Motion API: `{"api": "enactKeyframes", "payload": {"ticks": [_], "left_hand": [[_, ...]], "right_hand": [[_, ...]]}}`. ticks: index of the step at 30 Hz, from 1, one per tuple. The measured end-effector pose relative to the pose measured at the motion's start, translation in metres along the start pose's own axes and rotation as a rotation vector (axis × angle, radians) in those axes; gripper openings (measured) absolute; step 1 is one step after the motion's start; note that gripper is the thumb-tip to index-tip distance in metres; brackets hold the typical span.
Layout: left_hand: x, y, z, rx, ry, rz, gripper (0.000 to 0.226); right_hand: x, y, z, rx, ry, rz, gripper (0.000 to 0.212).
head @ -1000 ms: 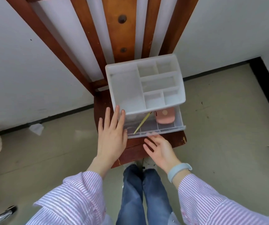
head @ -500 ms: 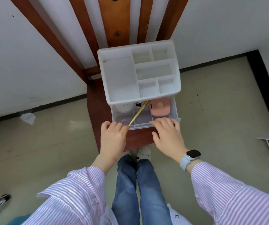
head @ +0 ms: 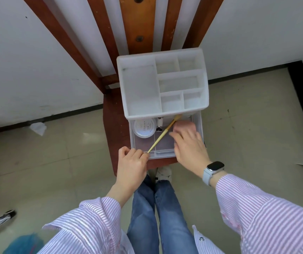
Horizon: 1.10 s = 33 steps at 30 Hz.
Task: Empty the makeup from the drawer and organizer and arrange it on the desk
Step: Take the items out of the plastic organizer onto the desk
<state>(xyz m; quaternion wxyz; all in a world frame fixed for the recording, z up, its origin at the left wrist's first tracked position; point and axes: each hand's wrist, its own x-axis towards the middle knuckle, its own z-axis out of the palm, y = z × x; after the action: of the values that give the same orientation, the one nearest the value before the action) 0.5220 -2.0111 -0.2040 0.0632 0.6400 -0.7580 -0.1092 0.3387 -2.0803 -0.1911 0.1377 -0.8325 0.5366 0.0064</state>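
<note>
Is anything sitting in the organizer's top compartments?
No, the compartments on top of the white organizer show only bare white plastic; the round white jar and yellow stick lie in the drawer below.

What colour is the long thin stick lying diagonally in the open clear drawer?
Pale yellow; the long thin stick shows best in the head view, the only one.

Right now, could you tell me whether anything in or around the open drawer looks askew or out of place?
Yes: the thin yellow stick lies diagonally across the drawer, crossing its divider, with its near end over the front edge by the left hand. On the floor to the left lies a crumpled white tissue.
</note>
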Motion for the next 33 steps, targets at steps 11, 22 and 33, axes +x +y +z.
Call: {"api": "enactKeyframes", "payload": {"ticks": [11,22,33], "left_hand": [[0.001,0.005,0.001,-0.019,-0.035,-0.039,0.018],[0.001,0.008,-0.001,-0.027,-0.013,-0.069,0.015],[-0.003,0.010,0.002,-0.051,0.036,-0.109,0.015]], "right_hand": [[0.042,0.001,0.007,-0.368,-0.381,0.025,0.050],[0.044,0.006,0.011,-0.409,-0.146,-0.304,0.019],[0.020,0.032,-0.011,-0.347,-0.132,-0.368,0.016]]}}
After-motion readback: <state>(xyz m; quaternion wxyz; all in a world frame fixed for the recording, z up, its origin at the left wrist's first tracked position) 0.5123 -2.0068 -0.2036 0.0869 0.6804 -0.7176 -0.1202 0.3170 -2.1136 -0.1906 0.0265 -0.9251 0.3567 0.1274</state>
